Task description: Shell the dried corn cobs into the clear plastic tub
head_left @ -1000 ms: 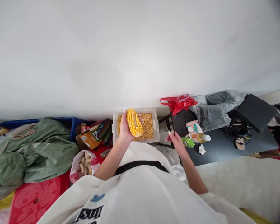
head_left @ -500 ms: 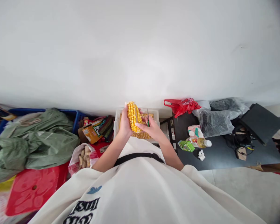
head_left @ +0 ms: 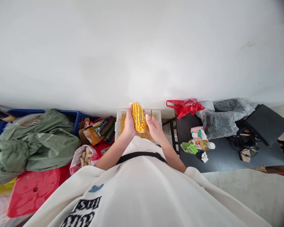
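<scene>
An ear of corn (head_left: 139, 118) with yellow kernels stands tilted above a clear plastic box, and a groove without kernels runs down its right side. My left hand (head_left: 130, 123) is wrapped round its left side. Against the right side rests my right hand (head_left: 153, 127), closed on a screwdriver (head_left: 151, 113) whose thin metal shaft points up; its handle is hidden in my fingers. Below both hands, the plastic box (head_left: 117, 129) holds loose corn kernels (head_left: 145, 136), with what looks like another ear at its left.
To the left are a blue crate (head_left: 79, 121) with green cloth, a red stool (head_left: 33, 192) and a bag of ginger-like roots (head_left: 85, 156). A dark table (head_left: 217, 159) at right bears a red bag (head_left: 188, 107), an oil bottle (head_left: 204, 145) and cables. A white wall rises ahead.
The ear of corn has shifted slightly right and turned, so its groove faces more toward me. My right hand has turned, and the screwdriver's green handle no longer shows.
</scene>
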The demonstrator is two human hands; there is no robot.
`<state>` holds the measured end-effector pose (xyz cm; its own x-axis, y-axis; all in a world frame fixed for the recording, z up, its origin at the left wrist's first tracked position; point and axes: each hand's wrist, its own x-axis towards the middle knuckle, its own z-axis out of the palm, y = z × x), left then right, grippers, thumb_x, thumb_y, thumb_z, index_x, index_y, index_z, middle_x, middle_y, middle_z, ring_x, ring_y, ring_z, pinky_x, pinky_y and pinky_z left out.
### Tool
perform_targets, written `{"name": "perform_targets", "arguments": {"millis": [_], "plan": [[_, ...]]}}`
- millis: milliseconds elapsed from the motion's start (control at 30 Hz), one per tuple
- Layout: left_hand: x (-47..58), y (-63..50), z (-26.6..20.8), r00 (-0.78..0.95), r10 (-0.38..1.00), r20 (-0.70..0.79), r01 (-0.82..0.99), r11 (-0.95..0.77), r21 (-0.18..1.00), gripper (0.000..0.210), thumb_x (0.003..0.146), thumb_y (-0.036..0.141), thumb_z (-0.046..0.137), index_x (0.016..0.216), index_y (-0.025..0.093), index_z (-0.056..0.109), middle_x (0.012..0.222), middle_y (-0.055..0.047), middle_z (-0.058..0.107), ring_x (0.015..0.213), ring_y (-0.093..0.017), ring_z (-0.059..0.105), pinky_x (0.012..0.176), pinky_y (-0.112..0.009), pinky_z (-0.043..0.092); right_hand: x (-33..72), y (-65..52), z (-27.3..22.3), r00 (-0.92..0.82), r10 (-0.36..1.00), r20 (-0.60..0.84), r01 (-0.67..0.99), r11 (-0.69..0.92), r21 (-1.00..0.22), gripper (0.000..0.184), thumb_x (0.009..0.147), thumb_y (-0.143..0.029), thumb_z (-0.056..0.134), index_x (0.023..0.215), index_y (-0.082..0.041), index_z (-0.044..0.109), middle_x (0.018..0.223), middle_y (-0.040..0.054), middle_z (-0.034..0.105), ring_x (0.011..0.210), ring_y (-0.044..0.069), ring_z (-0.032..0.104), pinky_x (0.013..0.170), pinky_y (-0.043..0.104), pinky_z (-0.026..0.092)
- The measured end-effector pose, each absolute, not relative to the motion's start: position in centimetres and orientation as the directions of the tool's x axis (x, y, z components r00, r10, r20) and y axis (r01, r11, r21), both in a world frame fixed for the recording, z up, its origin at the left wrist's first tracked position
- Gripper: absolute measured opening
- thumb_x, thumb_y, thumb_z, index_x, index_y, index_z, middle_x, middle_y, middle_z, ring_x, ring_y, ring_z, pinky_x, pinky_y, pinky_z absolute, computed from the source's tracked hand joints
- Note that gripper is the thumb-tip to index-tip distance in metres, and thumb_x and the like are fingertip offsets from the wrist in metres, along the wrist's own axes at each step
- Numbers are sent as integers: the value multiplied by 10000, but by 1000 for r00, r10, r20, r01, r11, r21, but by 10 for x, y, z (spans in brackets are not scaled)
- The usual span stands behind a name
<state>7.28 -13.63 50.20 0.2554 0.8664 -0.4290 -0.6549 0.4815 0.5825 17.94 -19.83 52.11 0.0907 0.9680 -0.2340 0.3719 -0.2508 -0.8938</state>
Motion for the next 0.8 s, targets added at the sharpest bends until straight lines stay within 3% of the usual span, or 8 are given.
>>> {"name": "perform_targets", "arguments": {"millis": [100,300,500,633,800], "plan": [[69,-131,508,274,863,-425,-662,489,567,424,784,567,491,944,185,582,751,-31,650,624,-160,641,587,-273,522,192,-202,538,144,977,-155,502,-207,-840,421,943,-503,187,776,-208,436,643,1,472,604,138,461,578,259,334],[59,-122,517,184,910,-372,-684,391,616,394,807,498,506,1039,192,593,789,-31,668,655,-149,644,634,-265,521,203,-214,568,-139,978,-158,660,-27,-751,297,942,-405,322,820,-192,489,556,-39,430,494,97,380,523,231,235],[59,-122,519,202,907,-370,-672,403,621,387,798,510,515,984,182,604,734,-23,659,633,-152,640,634,-273,523,197,-212,569,-200,977,-77,710,90,-698,325,934,-329,367,703,-160,521,545,-32,433,498,80,336,531,236,226],[58,-121,518,197,897,-396,-657,421,626,421,782,540,511,978,178,600,714,-21,653,638,-154,642,629,-265,518,197,-211,570,-223,974,-48,713,129,-689,320,928,-289,390,686,-156,549,582,-15,500,532,85,381,556,237,252],[56,-118,519,196,893,-405,-642,429,635,388,782,524,510,959,189,594,710,-16,648,630,-153,636,609,-261,515,197,-211,570,-209,977,-36,698,124,-705,268,924,-272,404,859,-171,644,769,42,625,669,126,514,633,241,331]]}}
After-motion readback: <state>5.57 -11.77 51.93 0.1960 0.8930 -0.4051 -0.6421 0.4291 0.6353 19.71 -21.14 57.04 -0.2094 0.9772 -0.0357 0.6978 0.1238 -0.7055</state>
